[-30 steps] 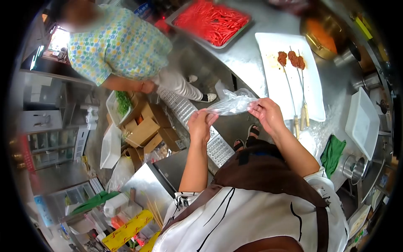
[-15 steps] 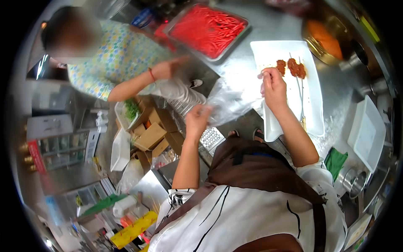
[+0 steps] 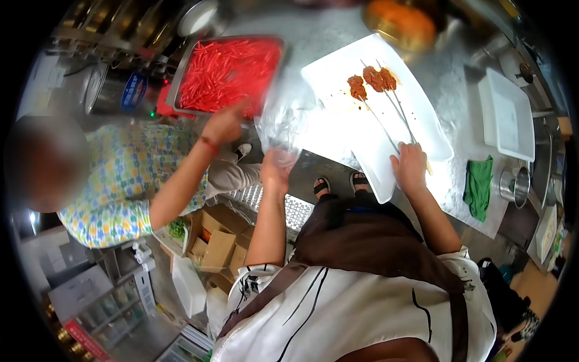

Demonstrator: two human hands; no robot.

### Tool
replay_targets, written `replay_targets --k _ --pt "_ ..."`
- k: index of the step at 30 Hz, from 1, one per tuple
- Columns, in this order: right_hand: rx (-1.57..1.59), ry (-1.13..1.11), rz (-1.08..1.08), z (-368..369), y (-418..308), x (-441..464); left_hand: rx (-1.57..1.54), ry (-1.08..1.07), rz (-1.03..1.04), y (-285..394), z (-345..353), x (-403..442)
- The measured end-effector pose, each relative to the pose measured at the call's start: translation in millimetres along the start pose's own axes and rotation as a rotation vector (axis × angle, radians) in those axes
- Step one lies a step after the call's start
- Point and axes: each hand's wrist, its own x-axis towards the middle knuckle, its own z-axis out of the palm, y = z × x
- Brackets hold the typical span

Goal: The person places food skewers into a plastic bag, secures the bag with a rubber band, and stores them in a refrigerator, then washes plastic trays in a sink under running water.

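Observation:
My left hand (image 3: 275, 173) is closed on a clear plastic bag (image 3: 280, 127), which hangs open above the steel table's edge. My right hand (image 3: 411, 168) is at the skewers' (image 3: 395, 108) handle ends over the white tray (image 3: 378, 175), with its fingers round the handles, which it partly hides. Lumps of reddish-brown meat (image 3: 379, 79) sit on the far ends of the skewers, over the tray. Oily stains and crumbs mark the tray around the meat.
A co-worker's hand (image 3: 224, 125) reaches beside the tray of red chillies (image 3: 226, 72) at left. Brass pot (image 3: 400, 24) stands behind, green cloth (image 3: 478, 188) and an empty white container (image 3: 508, 114) at right. Cardboard boxes (image 3: 218, 248) lie lower left.
My right hand has let go of the bag and moved down to the skewer handles. My left hand still holds the bag. The view has turned, and the co-worker's arm has reached towards the chillies.

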Motion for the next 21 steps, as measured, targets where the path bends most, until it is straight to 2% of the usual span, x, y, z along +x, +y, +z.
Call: replay_targets --k 2,4,5,8,9,11,12,14,15,16,18,19,20,21 --pt "-0.068 -0.013 0.048 7 3 -5 0.126 -0.074 -0.032 -1 6 2" --pt "-0.114 0.047 0.042 17 2 -9 0.5 -0.096 0.006 -1 8 6" --pt "-0.115 0.045 0.06 18 2 -9 0.586 -0.097 0.022 2 12 6" --pt "-0.067 0.087 0.049 16 7 -8 0.672 -0.157 -0.069 12 23 10" --pt "0.02 0.137 0.071 13 9 -10 0.673 -0.154 -0.073 13 21 14" --pt "0.162 0.164 0.136 -1 8 -13 1.198 0.007 0.091 16 15 20" --pt "0.168 0.162 0.139 -5 8 -14 1.205 0.011 0.091 18 11 19" --pt "0.235 0.079 0.252 -10 11 -19 1.65 0.172 0.746 27 17 1" --pt "0.27 0.082 0.273 -12 11 -18 1.742 0.227 0.999 36 28 -14" --pt "0.268 0.079 0.277 -13 12 -18 1.744 0.221 0.995 42 46 -24" --pt "0.334 0.059 0.252 -12 11 -15 1.235 -0.144 1.124 47 73 -34" --pt "0.342 0.054 0.252 -8 13 -16 1.082 -0.269 1.016 41 87 -30" --pt "0.381 0.012 0.242 -1 17 -17 0.853 -0.351 0.75 34 107 -28" --pt "0.417 -0.032 0.234 3 19 -18 0.728 -0.394 0.584 25 125 -14"
